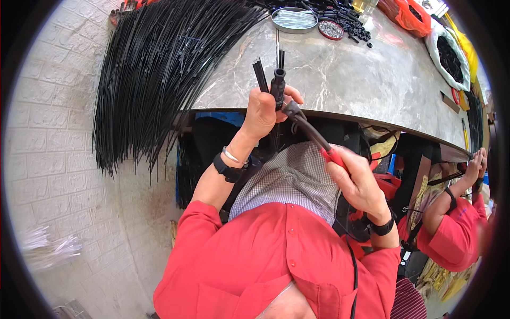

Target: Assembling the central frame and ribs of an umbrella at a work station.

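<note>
My left hand point(260, 112) is closed round a black tubular plastic piece point(278, 85) and several thin black rods point(260, 74). The tube stands upright, its open end facing up, and a thin wire point(278, 45) shows just beyond it. Red grips fill my right hand point(358, 178), which is closed on a pair of pincers point(313, 133) with dark metal arms. The pincers' head meets the left hand's fingers beside the lower end of the tube. Fingers hide what the jaws touch, if anything.
A large fan of black rods point(164, 64) hangs over the left end of the grey table point(228, 87). At the back stand a round tin of silver wires point(295, 21), a red-rimmed dish point(331, 31) and loose black parts point(348, 13). A co-worker's hands point(475, 165) are far right.
</note>
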`<state>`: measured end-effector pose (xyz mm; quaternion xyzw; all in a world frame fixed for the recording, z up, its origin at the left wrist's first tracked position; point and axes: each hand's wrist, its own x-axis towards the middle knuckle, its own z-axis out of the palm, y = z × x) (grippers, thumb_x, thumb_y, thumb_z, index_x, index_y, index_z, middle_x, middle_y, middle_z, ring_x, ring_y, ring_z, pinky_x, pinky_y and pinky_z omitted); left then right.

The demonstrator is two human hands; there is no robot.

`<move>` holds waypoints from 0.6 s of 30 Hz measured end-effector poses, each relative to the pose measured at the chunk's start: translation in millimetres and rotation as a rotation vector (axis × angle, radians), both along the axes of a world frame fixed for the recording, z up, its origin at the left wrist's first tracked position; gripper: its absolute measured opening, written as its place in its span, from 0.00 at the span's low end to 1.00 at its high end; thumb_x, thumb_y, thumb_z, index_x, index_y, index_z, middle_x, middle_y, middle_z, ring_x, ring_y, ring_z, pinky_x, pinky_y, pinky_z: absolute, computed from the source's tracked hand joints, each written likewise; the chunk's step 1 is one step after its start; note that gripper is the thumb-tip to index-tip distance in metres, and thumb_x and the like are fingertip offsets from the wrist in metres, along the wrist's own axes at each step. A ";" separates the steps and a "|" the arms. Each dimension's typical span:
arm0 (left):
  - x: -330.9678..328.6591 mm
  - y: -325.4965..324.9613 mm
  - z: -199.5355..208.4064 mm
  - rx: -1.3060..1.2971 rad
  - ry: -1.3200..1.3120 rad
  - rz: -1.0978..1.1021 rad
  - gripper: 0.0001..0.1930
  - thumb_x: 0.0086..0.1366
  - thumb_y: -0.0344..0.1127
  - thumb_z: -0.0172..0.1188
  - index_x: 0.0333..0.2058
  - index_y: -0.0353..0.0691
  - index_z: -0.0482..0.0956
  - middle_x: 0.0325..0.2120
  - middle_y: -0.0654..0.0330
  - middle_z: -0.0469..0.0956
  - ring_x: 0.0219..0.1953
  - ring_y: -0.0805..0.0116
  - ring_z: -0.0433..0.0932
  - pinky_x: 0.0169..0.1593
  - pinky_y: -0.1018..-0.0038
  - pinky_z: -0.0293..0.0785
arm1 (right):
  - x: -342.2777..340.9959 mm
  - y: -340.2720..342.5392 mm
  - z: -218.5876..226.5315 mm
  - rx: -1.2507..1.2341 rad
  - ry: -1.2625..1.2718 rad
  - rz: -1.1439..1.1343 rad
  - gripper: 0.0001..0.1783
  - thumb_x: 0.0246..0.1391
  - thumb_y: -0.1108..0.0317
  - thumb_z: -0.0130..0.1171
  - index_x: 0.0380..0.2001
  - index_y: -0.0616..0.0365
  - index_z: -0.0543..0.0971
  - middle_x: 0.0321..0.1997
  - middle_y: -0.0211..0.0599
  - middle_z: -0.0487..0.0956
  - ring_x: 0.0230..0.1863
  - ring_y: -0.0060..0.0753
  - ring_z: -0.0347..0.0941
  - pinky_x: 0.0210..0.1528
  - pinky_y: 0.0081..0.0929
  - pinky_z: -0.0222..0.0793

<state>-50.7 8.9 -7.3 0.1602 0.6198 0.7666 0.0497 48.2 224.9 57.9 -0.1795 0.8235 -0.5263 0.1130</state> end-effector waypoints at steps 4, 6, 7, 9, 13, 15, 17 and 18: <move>2.3 5.1 7.5 -0.052 0.050 0.003 0.51 0.40 0.83 0.36 0.29 0.32 0.77 0.12 0.73 0.66 0.13 0.87 0.59 0.17 0.88 0.50 | 6.8 -2.5 -8.4 0.299 0.136 -0.075 0.19 0.45 0.68 0.63 0.40 0.61 0.69 0.21 0.41 0.76 0.19 0.44 0.74 0.20 0.29 0.66; 2.5 4.6 4.2 -0.031 0.014 0.000 0.51 0.39 0.83 0.36 0.29 0.32 0.77 0.13 0.72 0.67 0.13 0.87 0.59 0.17 0.88 0.51 | 8.6 -1.6 -18.5 0.392 0.331 -0.263 0.22 0.39 0.71 0.65 0.40 0.58 0.70 0.21 0.40 0.75 0.19 0.41 0.74 0.20 0.30 0.67; 2.8 3.8 4.6 -0.020 0.002 -0.010 0.50 0.40 0.83 0.37 0.29 0.32 0.77 0.12 0.72 0.67 0.13 0.88 0.59 0.17 0.88 0.50 | 9.6 -1.0 -15.1 0.375 0.250 -0.213 0.21 0.39 0.73 0.63 0.39 0.59 0.70 0.21 0.36 0.74 0.18 0.35 0.73 0.21 0.26 0.66; 0.5 2.1 2.4 0.004 0.008 -0.030 0.50 0.40 0.83 0.37 0.29 0.32 0.77 0.12 0.72 0.66 0.13 0.88 0.59 0.17 0.88 0.50 | 9.3 -0.7 -4.1 0.086 -0.137 -0.096 0.18 0.39 0.76 0.60 0.38 0.60 0.71 0.23 0.28 0.72 0.20 0.22 0.68 0.24 0.19 0.64; 0.8 3.5 7.9 0.105 0.096 -0.077 0.44 0.48 0.77 0.45 0.26 0.30 0.76 0.15 0.68 0.67 0.14 0.85 0.59 0.17 0.86 0.53 | 7.0 7.5 -0.2 -0.340 -0.632 -0.001 0.18 0.39 0.78 0.57 0.39 0.64 0.72 0.27 0.23 0.67 0.29 0.14 0.63 0.32 0.16 0.61; 0.3 3.1 8.2 0.095 0.094 -0.086 0.44 0.48 0.77 0.45 0.26 0.30 0.76 0.15 0.69 0.67 0.15 0.86 0.59 0.17 0.86 0.53 | 5.9 7.4 -2.9 -0.101 -0.204 -0.058 0.20 0.39 0.78 0.56 0.41 0.65 0.72 0.29 0.35 0.68 0.32 0.29 0.66 0.34 0.24 0.63; 1.0 2.6 7.0 0.069 0.092 -0.069 0.44 0.47 0.77 0.46 0.26 0.31 0.76 0.15 0.70 0.66 0.15 0.86 0.60 0.17 0.86 0.53 | 5.5 1.9 1.1 0.250 0.238 -0.151 0.20 0.41 0.78 0.54 0.43 0.67 0.71 0.33 0.45 0.69 0.34 0.43 0.68 0.36 0.30 0.65; 0.8 1.4 6.8 0.070 0.092 -0.065 0.44 0.47 0.77 0.46 0.26 0.31 0.76 0.15 0.70 0.66 0.15 0.86 0.60 0.17 0.86 0.53 | 6.5 -2.0 5.4 0.333 0.301 -0.208 0.19 0.43 0.78 0.53 0.43 0.67 0.71 0.34 0.46 0.69 0.35 0.44 0.68 0.37 0.31 0.66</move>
